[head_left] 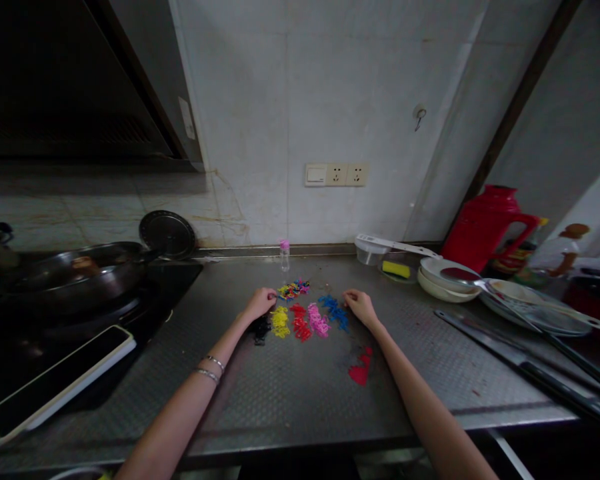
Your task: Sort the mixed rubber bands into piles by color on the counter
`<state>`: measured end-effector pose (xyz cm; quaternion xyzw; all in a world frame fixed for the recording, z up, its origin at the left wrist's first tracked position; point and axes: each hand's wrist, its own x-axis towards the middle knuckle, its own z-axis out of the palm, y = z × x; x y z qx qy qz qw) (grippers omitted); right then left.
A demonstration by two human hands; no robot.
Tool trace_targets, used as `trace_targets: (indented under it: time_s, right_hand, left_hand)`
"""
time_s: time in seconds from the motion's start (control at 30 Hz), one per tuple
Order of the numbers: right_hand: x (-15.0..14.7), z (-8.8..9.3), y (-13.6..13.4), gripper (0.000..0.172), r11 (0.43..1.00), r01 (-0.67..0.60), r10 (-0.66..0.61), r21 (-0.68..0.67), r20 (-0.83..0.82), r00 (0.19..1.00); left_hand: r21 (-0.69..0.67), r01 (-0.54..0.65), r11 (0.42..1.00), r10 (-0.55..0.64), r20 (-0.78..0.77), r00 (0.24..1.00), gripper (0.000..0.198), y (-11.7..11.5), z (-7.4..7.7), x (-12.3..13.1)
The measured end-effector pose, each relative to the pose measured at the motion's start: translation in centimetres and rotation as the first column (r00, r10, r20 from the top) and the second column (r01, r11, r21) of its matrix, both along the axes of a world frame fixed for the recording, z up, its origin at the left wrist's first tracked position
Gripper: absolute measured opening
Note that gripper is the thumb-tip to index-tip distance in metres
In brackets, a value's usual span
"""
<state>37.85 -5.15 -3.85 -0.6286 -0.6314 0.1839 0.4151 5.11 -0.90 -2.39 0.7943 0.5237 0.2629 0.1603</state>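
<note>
Small piles of what look like tiny rubber bands lie on the metal counter, grouped by colour: black, yellow, red, pink and blue. Behind them is a mixed-colour pile. My left hand is closed in a pinch at the left edge of the mixed pile, above the black one; anything between its fingertips is too small to make out. Just right of the blue pile, my right hand rests with its fingers pinched together, their contents hidden.
A small clear bottle with a pink cap stands behind the piles. A red torn piece lies near my right forearm. Left are a phone and a pan; right are bowls, a yellow sponge, a knife and a red thermos.
</note>
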Motion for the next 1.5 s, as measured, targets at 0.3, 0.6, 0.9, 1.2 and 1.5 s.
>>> trace_targets:
  time_s: [0.3,0.6,0.9,1.2,1.5]
  right_hand:
    - [-0.4,0.5,-0.5,0.027,0.996,-0.087,0.084,0.019,0.108,0.991]
    - [-0.5,1.0,-0.7,0.028,0.993,-0.120,0.116,0.006,0.199,0.973]
    - [-0.3,0.9,-0.7,0.029,0.989,-0.146,0.145,-0.002,0.153,0.977]
    - [-0.2,0.6,-0.2,0.029,0.988,-0.153,0.151,0.000,0.171,0.974]
    - [-0.4,1.0,-0.6,0.027,0.989,-0.146,0.146,-0.015,0.163,0.976]
  left_hand:
    - [-0.014,0.032,0.999,-0.033,-0.104,0.994,0.025,0.8,0.8,0.9]
    - [-0.011,0.028,1.000,-0.029,-0.102,0.994,0.022,1.2,1.0,0.7]
    - [0.036,0.067,0.997,-0.067,-0.020,0.998,0.022,1.7,2.1,0.5]
    - [0.070,0.080,0.994,-0.086,0.091,0.992,0.020,1.4,2.8,2.2]
    - [0.123,0.332,0.935,-0.330,-0.040,0.943,0.019,-0.1,3.8,9.6]
